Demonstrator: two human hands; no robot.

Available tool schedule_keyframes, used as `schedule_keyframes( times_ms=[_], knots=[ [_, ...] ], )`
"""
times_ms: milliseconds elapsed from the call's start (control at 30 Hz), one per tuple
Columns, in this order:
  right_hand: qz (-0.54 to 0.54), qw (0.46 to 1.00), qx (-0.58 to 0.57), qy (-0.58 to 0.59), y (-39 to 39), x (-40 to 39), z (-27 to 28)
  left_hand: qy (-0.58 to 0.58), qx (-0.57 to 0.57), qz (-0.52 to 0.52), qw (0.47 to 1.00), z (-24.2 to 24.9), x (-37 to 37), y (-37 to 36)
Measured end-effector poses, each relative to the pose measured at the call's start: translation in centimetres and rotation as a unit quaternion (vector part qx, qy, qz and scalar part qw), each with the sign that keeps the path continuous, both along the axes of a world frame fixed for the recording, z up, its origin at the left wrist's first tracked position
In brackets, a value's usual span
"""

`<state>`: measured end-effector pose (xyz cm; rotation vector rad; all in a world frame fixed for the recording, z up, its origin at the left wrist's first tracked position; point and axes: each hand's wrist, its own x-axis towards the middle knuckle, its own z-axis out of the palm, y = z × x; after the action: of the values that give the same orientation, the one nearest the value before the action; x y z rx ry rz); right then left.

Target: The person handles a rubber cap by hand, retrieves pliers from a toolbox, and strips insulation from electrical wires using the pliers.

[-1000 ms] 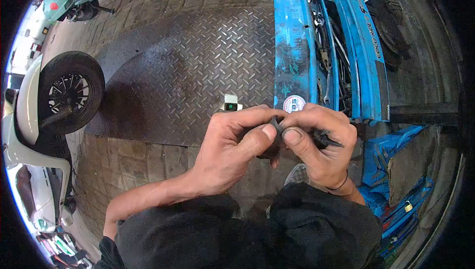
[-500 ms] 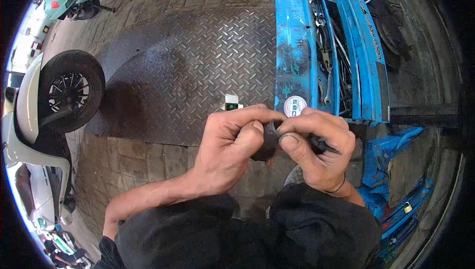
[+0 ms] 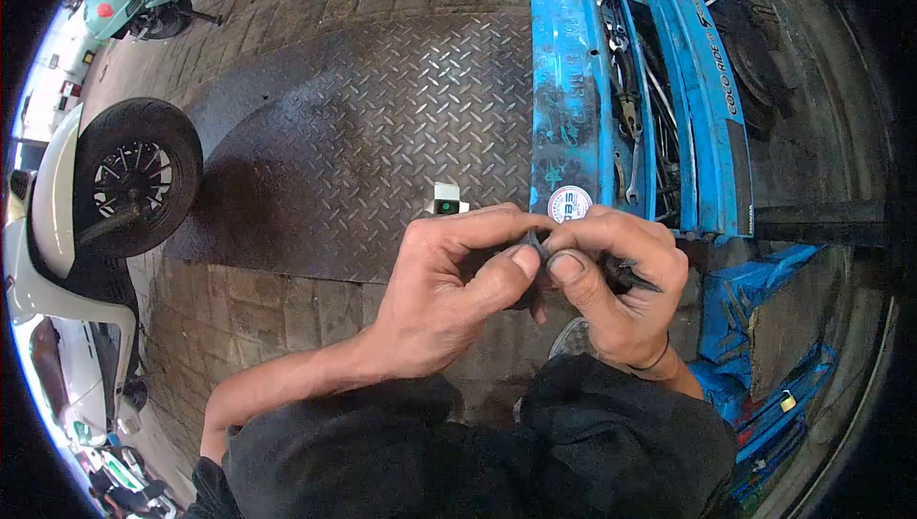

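Observation:
Close together in front of my body, both hands pinch a small dark, rubber-like piece (image 3: 536, 244). My left hand (image 3: 444, 275) grips its left side between thumb and bent forefinger, with the thumb pressed flat on the edge. From the other side, my right hand (image 3: 621, 275) closes thumb and forefinger on the same piece, the two thumb tips nearly meeting. More dark material (image 3: 635, 276) sticks out under the right hand's curled fingers. Most of the piece is covered by my fingers. Just beyond the left hand lies a small open white box (image 3: 447, 194) with a dark inside.
An open blue metal toolbox (image 3: 564, 70) with wrenches (image 3: 635, 166) and pliers stands ahead right on a tread-plate sheet (image 3: 411, 118). A scooter's front wheel (image 3: 138, 175) is at the left. Blue metal pieces (image 3: 755, 299) and a padlock (image 3: 787, 401) lie to the right.
My left thumb has slid right and up onto the piece's edge, and the thumbs are closer together. The dark part visible between the hands has folded or turned and shows less.

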<state>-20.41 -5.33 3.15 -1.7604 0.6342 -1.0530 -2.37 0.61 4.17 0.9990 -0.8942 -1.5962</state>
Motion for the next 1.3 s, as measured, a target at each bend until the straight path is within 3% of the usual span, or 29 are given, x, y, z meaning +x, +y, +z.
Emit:
schedule_keyframes(
  times_ms=[100,833,1300],
  knots=[
    [0.011,1.0,-0.006,0.004,-0.1,0.0,0.4,-0.049,-0.023,-0.004,0.999,-0.1,0.1,-0.1],
    [-0.004,0.999,0.028,-0.014,0.2,0.1,-0.4,0.015,-0.021,-0.014,1.0,-1.0,0.6,-0.4],
    [-0.007,0.999,-0.031,0.009,-0.3,-0.1,-0.6,0.003,-0.031,0.019,0.999,-0.6,-0.3,-0.2]
  ],
)
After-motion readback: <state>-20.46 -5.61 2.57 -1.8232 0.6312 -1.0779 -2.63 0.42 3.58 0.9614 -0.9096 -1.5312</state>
